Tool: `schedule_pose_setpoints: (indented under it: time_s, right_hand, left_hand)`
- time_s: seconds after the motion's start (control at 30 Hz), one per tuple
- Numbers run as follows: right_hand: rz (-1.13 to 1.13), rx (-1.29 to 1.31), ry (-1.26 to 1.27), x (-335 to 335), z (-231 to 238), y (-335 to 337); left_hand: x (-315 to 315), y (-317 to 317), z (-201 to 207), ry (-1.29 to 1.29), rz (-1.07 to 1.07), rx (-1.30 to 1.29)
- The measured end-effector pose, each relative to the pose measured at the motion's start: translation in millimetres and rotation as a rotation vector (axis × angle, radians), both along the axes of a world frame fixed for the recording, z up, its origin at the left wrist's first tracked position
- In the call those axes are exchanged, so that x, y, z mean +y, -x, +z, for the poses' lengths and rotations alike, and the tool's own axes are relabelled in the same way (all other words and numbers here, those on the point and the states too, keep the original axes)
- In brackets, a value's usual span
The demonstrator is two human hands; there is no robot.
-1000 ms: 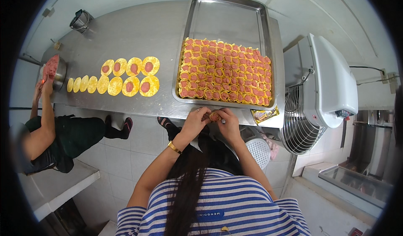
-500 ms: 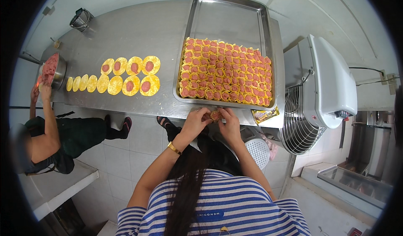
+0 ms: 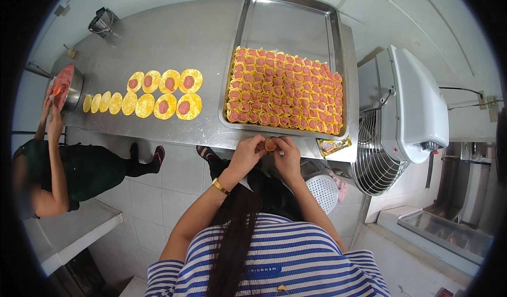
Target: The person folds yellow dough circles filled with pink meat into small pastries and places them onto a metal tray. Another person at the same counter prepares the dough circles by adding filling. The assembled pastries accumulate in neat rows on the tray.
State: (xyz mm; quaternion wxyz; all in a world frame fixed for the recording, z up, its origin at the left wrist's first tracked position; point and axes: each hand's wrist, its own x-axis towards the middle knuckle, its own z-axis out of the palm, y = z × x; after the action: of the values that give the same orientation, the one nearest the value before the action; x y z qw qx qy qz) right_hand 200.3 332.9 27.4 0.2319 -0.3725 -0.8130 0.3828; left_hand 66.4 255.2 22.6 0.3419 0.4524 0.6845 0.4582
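Note:
Between my left hand [image 3: 248, 154] and my right hand [image 3: 288, 158] is a small open-topped dumpling [image 3: 270, 145], a yellow wrapper gathered around pink meat filling. The fingertips of both hands pinch its sides, just off the table's front edge. Beyond them lies a large metal tray [image 3: 288, 13]. Tight rows of similar meat dumplings [image 3: 285, 91] cover its near part, while its far part is bare metal. To the left, round yellow wrappers [image 3: 144, 106] lie in two rows on the steel table [image 3: 174, 38]. Several of them carry a lump of meat [image 3: 184, 107]; those farther left are plain.
A co-worker's hands [image 3: 52, 109] are at a metal bowl of pink meat [image 3: 64, 86] at far left. A small metal pail [image 3: 102, 22] stands at the back. Right of the tray are a small yellow packet [image 3: 334, 146] and a white machine with a wire guard [image 3: 404, 101].
My hands stay almost in place, still pinching the dumpling, which has turned slightly. The co-worker's hands and arms have shifted at the bowl, and that person's body has moved a little.

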Motion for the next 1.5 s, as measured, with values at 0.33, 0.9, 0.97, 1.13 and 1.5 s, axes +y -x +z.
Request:
schedule_pose_setpoints:
  time_s: [0.33, 0.9, 0.97, 1.13, 1.5]
  right_hand:
    - [0.040, -0.075, 0.074, 1, 12, -2]
    - [0.142, 0.150, 0.196, 106, 72, -21]
    - [0.074, 0.312, 0.294, 173, 81, -21]
    - [-0.079, -0.007, 0.102, 309, 72, 6]
    - [0.323, 0.215, 0.313, 211, 118, 65]
  left_hand:
    - [-4, -1, -1, -0.003, 0.013, 0.077]
    - [-112, 55, 0, 0.206, 0.154, 0.003]
    - [-135, 59, -3, 0.243, 0.222, 0.026]
    - [-173, 58, -7, 0.364, 0.283, 0.067]
    - [-71, 48, 75, 0.025, 0.416, -0.925]
